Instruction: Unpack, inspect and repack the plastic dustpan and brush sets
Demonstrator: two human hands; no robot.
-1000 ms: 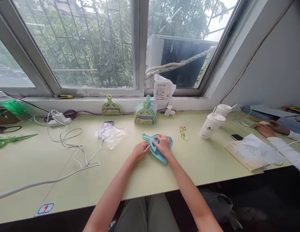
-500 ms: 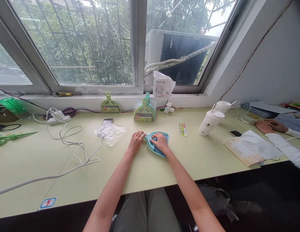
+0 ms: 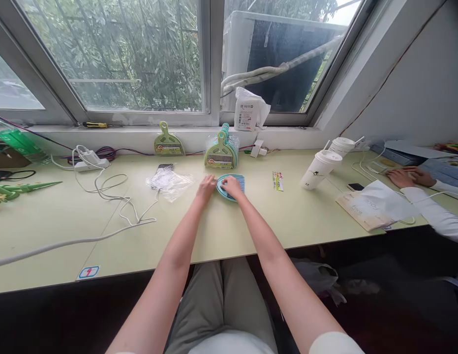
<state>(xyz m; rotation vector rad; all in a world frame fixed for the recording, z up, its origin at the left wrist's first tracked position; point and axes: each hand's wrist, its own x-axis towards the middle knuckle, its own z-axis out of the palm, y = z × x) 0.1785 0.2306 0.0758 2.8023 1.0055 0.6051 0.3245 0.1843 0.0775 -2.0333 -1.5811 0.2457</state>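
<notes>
A small light-blue dustpan (image 3: 223,194) lies on the table in front of me, its wide end to the right. A blue hand brush (image 3: 239,184) with its bristles to the right rests in the pan. My left hand (image 3: 205,188) is closed at the pan's handle end, which it mostly hides. My right hand (image 3: 231,187) reaches over the pan, fingers pinched at the brush's handle. Behind them stands a plastic-wrapped stack of dustpan sets (image 3: 221,152), a green one in front. Another green dustpan set (image 3: 168,142) leans against the wall to its left.
Crumpled clear plastic (image 3: 171,183) and white cables (image 3: 129,201) lie to the left. A printed card (image 3: 277,181), white lidded cups (image 3: 319,169) and a tissue pack (image 3: 361,209) are to the right. Another person's hands (image 3: 402,178) rest at the far right. The table's front edge is near me.
My view has tilted down. The dustpan has moved a little left and away from me and turned straighter, and my right hand has moved left with it.
</notes>
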